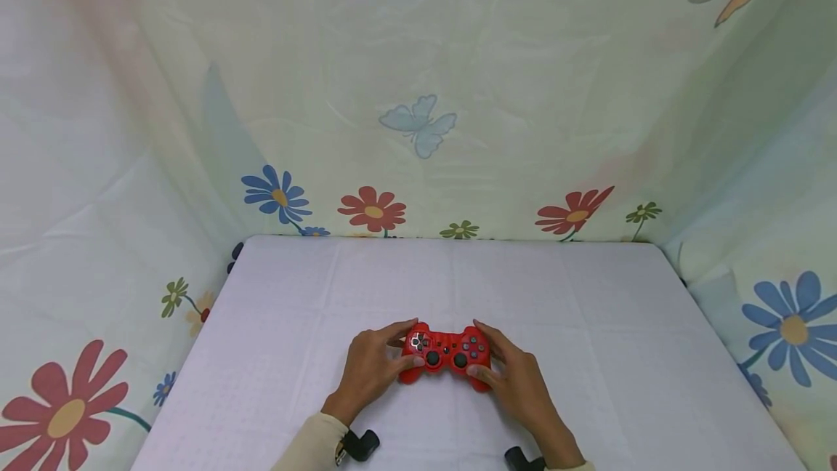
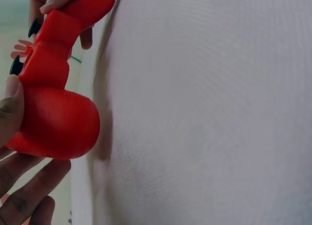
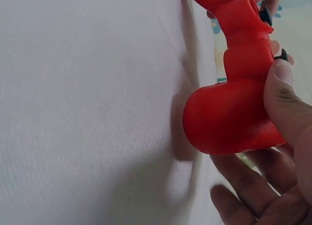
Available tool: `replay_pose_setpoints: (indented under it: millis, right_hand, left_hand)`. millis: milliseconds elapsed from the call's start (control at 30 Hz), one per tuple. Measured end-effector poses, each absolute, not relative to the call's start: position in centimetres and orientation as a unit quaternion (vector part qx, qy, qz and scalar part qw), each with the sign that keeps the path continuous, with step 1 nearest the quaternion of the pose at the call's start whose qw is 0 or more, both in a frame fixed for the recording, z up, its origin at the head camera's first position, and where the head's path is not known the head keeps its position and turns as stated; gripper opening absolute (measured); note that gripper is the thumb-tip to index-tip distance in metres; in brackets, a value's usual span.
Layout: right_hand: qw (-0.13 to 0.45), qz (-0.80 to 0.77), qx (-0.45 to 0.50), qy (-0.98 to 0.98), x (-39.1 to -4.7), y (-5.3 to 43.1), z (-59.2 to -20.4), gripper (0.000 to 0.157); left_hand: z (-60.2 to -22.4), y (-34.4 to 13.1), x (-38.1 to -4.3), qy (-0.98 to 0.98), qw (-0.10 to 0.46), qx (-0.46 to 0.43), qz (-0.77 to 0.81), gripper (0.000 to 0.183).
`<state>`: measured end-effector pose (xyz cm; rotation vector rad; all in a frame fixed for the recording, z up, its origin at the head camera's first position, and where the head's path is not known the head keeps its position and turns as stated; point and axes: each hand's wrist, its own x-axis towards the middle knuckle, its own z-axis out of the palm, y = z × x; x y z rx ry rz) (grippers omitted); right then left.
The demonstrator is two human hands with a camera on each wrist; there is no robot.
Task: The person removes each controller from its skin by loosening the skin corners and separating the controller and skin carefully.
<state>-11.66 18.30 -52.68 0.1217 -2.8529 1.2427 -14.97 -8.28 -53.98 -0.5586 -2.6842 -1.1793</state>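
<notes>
A red game controller (image 1: 447,344) with black thumbsticks and a directional pad is held level between both hands, near the front middle of the table. My left hand (image 1: 374,363) grips its left side, thumb on the face near the left stick and index finger at the top edge. On the other side my right hand (image 1: 519,376) grips the right handle, its thumb by the right stick. In the left wrist view the rounded handle of the controller (image 2: 58,122) shows close over the cloth, fingers behind it. The right wrist view shows the other handle (image 3: 229,118) with the thumb on top.
A white cloth covers the table (image 1: 556,289). Curtains (image 1: 497,42) printed with flowers and butterflies hang behind it and along both sides. Black wrist cameras, the left (image 1: 362,445) and the right (image 1: 523,459), sit on the wrists. A dark object (image 1: 235,256) shows at the back left corner.
</notes>
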Motion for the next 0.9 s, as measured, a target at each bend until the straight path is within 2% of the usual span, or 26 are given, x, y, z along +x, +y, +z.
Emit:
replay_pose_setpoints:
  millis: [167, 400, 900]
  right_hand:
    - [0.027, 0.449, 0.033, -0.892, -11.59, 18.32, -52.72, 0.085]
    - [0.057, 0.494, 0.044, -0.866, -11.69, 18.43, -52.96, 0.082]
    - [0.128, 0.467, 0.079, -0.871, -11.59, 17.88, -52.85, 0.081]
  left_hand:
    - [-53.76, -8.23, -14.88, -0.875, 0.089, -0.188, -0.438, 0.068]
    - [-53.56, -8.21, -14.86, -0.872, 0.134, -0.197, -0.428, 0.069]
    - [-53.68, -8.16, -14.71, -0.863, 0.189, -0.194, -0.427, 0.072]
